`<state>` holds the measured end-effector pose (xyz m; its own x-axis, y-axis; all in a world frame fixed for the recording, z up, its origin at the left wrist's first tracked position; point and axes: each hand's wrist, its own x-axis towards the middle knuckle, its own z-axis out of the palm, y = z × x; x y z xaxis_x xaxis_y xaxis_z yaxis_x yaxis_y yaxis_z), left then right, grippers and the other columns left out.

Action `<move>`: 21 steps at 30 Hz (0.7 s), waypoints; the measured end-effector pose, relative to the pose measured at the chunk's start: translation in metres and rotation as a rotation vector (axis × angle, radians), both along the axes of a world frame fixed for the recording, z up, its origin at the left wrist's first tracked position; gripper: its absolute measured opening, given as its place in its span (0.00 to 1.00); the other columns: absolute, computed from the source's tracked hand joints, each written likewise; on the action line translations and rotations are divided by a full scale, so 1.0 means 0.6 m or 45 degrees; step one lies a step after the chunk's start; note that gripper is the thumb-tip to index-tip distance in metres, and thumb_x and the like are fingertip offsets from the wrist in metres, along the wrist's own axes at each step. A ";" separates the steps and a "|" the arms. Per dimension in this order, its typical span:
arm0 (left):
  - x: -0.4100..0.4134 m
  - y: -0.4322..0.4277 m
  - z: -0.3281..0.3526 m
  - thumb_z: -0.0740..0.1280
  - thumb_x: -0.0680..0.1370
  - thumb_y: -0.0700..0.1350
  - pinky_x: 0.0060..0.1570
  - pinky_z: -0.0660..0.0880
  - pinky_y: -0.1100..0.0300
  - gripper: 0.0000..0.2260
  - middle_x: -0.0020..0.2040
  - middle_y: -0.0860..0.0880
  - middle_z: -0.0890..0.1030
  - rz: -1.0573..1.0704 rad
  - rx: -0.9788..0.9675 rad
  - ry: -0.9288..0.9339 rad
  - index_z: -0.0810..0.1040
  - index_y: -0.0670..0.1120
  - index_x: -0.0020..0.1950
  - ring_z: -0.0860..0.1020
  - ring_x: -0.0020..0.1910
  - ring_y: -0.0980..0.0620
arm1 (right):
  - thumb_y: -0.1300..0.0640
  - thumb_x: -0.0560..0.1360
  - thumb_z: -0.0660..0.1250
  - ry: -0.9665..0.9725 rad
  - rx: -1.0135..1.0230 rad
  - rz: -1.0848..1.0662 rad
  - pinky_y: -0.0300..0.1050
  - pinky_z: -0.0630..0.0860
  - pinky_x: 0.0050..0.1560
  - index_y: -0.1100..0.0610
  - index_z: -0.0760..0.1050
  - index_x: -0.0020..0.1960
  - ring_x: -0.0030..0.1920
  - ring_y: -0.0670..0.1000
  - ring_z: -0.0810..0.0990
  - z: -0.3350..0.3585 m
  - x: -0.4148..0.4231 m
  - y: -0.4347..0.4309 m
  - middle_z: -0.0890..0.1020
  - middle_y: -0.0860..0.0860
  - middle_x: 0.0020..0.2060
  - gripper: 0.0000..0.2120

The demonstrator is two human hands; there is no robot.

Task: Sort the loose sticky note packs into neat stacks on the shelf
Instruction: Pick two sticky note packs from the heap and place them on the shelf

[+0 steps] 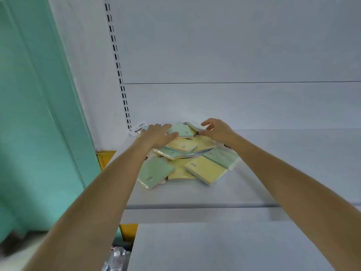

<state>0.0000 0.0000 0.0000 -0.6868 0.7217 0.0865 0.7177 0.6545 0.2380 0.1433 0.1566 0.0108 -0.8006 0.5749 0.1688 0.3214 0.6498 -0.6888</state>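
Pile: sticky note packs (205,169) jumbled on shelf (273,173)
Left hand (156,133): fingers flat on green pack (181,130)
Right hand (216,130): curved fingers, grip unclear

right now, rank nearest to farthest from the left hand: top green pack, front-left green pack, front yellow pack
1. top green pack, touched by the left hand
2. front-left green pack, pile's front left
3. front yellow pack, front right

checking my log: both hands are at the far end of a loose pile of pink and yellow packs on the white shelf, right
No: the head view shows green and yellow packs, not pink. Otherwise right: left hand and right hand are at the far end of the loose pile on the white shelf.
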 end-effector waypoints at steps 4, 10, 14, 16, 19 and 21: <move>0.003 0.003 0.003 0.55 0.74 0.66 0.66 0.64 0.43 0.29 0.68 0.46 0.72 0.048 0.036 -0.005 0.63 0.54 0.72 0.67 0.68 0.42 | 0.43 0.71 0.67 -0.324 0.152 -0.134 0.52 0.67 0.64 0.50 0.68 0.64 0.64 0.58 0.67 -0.019 -0.002 -0.002 0.74 0.56 0.61 0.25; 0.002 0.009 0.006 0.64 0.75 0.57 0.65 0.68 0.47 0.23 0.63 0.46 0.76 -0.032 0.183 -0.157 0.70 0.50 0.68 0.71 0.65 0.43 | 0.45 0.72 0.66 -0.429 0.264 -0.165 0.51 0.63 0.61 0.52 0.64 0.65 0.63 0.58 0.70 -0.018 -0.010 -0.011 0.75 0.55 0.60 0.26; -0.006 0.010 0.009 0.62 0.78 0.52 0.67 0.65 0.44 0.15 0.66 0.47 0.75 -0.055 0.136 -0.093 0.73 0.53 0.64 0.68 0.68 0.43 | 0.50 0.70 0.69 -0.308 0.042 -0.109 0.48 0.68 0.58 0.52 0.65 0.66 0.62 0.57 0.71 -0.016 -0.011 -0.004 0.73 0.55 0.63 0.27; -0.007 0.007 0.015 0.58 0.80 0.46 0.66 0.65 0.43 0.13 0.67 0.46 0.74 -0.038 0.089 -0.004 0.73 0.54 0.63 0.67 0.68 0.43 | 0.56 0.71 0.68 -0.216 -0.041 -0.083 0.44 0.68 0.52 0.54 0.66 0.65 0.61 0.56 0.72 -0.009 -0.005 0.004 0.72 0.55 0.63 0.24; -0.005 0.002 0.022 0.54 0.80 0.39 0.62 0.65 0.46 0.18 0.65 0.42 0.70 0.058 0.047 0.123 0.71 0.55 0.65 0.66 0.66 0.41 | 0.62 0.71 0.66 -0.143 -0.097 -0.060 0.41 0.68 0.43 0.55 0.68 0.65 0.47 0.52 0.74 0.003 0.003 0.020 0.71 0.55 0.58 0.23; -0.002 0.000 0.022 0.52 0.81 0.43 0.63 0.65 0.46 0.17 0.67 0.40 0.68 0.137 0.006 0.128 0.68 0.54 0.69 0.64 0.67 0.40 | 0.64 0.72 0.64 -0.097 -0.148 -0.019 0.40 0.67 0.36 0.54 0.69 0.65 0.37 0.47 0.71 0.014 0.008 0.025 0.71 0.53 0.51 0.23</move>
<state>-0.0009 -0.0003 0.0135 -0.7479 0.6439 0.1616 0.6638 0.7279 0.1717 0.1478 0.1718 0.0190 -0.7999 0.5988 0.0395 0.3845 0.5620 -0.7323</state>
